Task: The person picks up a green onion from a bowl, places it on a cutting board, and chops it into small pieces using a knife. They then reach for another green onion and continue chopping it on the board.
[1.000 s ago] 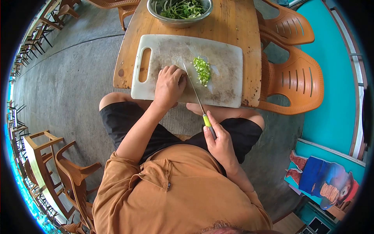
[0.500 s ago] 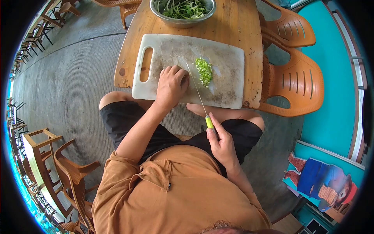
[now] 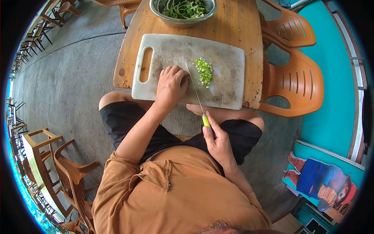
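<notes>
A wooden table (image 3: 241, 27) on concrete is seen beyond the right grip (image 3: 216, 142), clamped on a knife (image 3: 196, 97); the left grip (image 3: 170, 86) is curled shut on the cutting board (image 3: 230, 66), and greens fill a steel bowl (image 3: 183, 11) beyond.

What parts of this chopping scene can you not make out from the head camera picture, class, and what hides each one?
- Whatever the left hand presses on the cutting board: covered by the curled fingers.
- Knife handle's rear end: wrapped inside the right hand.
- Metal bowl: far rim cut off by the top edge.
- Chopped greens: single pieces too small to tell apart.
</notes>
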Demonstrator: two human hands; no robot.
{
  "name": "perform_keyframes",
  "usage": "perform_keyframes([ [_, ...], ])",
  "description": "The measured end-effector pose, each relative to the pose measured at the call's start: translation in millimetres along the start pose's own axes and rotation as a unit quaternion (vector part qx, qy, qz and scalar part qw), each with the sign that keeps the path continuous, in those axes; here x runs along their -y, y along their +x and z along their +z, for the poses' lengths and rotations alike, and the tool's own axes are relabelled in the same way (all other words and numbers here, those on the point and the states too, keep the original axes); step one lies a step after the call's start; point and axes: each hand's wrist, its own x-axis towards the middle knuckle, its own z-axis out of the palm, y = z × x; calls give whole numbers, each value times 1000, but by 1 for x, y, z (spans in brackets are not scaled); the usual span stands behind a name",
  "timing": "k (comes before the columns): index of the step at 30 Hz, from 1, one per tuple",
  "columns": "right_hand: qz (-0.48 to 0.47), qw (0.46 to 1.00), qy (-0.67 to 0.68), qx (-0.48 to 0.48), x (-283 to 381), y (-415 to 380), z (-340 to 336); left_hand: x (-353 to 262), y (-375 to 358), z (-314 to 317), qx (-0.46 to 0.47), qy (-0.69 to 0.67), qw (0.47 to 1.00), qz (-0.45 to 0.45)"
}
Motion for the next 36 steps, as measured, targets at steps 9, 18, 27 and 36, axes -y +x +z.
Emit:
perform_keyframes([
  [9,-82,994,-63,-35,-1,1,1,1,-1,2,-28,14,999,11],
  [18,-29,999,-14,-29,-9,-3,-13,-3,-1,2,-37,-4,999,6],
  [27,-3,1000,21,2,-1,-7,-11,-1,-3,3,-40,-12,999,-2],
  [36,17,999,32,13,1,-8,-11,-2,-1,3,-41,-11,999,-6],
])
